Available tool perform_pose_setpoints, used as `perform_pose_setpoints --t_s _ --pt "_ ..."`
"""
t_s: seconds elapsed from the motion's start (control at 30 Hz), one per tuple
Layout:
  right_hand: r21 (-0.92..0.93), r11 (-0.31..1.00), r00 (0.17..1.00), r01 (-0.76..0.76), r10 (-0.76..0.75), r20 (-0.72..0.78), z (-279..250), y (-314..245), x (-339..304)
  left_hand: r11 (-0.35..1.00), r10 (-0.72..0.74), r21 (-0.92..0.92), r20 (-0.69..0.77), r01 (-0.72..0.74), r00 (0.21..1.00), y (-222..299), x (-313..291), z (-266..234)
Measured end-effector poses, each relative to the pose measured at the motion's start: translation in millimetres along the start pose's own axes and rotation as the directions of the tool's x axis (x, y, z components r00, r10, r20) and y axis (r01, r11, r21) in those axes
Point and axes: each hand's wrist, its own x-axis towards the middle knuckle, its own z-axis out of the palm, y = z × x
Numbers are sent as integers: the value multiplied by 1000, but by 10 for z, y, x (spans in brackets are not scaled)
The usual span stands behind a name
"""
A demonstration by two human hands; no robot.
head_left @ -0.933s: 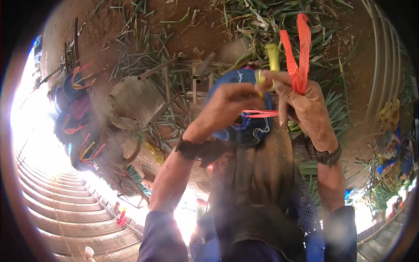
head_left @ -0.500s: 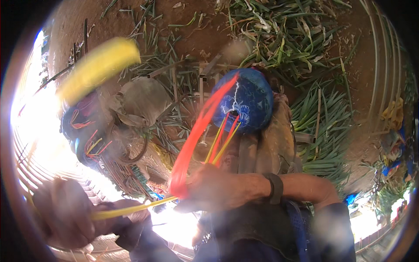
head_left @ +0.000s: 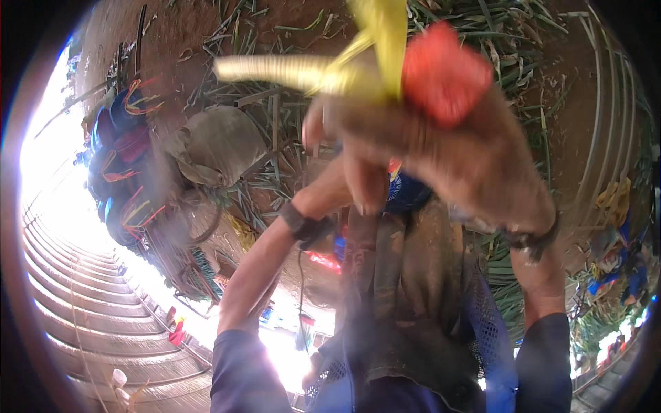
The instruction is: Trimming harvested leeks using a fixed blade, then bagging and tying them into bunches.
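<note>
My right hand, blurred and close to the camera, is raised over the middle, closed on bright yellow and red plastic strips. One yellow strip stretches left from the grip, while a wide red strip bunches above the knuckles. Below and partly behind it is my left hand, its fingers curled; what they hold is hidden. Just under both hands a dark blue bundle with white markings shows only in part. Each wrist wears a dark band.
Several blue bundles with coloured strips stand at the left, beside a grey-brown sack. Green leafy stalks lie on the ground at right, with more beyond my hands. Curved slats fill the lower left.
My left hand has come from the lower left to the middle. The right hand has risen over the blue bundle with the strips, now covering most of it.
</note>
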Motion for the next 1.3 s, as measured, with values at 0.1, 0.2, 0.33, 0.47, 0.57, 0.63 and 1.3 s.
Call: perform_pose_setpoints --t_s 0.1,0.2,0.33,0.47,0.57,0.63,1.3 --pt "-167 977 986 132 -147 -82 -276 84 234 995 75 -52 -69 -79 995 -150 154 287" --pt "-316 948 972 38 -109 -208 -605 732 160 674 -412 -594 191 439 891 -63 257 135" --pt "234 886 883 -399 441 -163 -485 1977 -360 534 -492 -680 233 503 839 -241 181 99" --pt "448 846 864 -291 433 -257 -121 2375 -645 452 -518 -754 212 476 829 -355 126 116" --pt "421 860 841 -289 438 -318 -82 2538 -680 489 -577 -681 216 545 788 -315 156 75" --pt "368 856 822 -364 481 -306 -121 2561 -687 416 -645 -727 187 546 741 -370 166 43" --pt "385 649 645 -656 747 -162 -223 2185 -617 910 -408 137 134 391 903 -134 -875 1339"
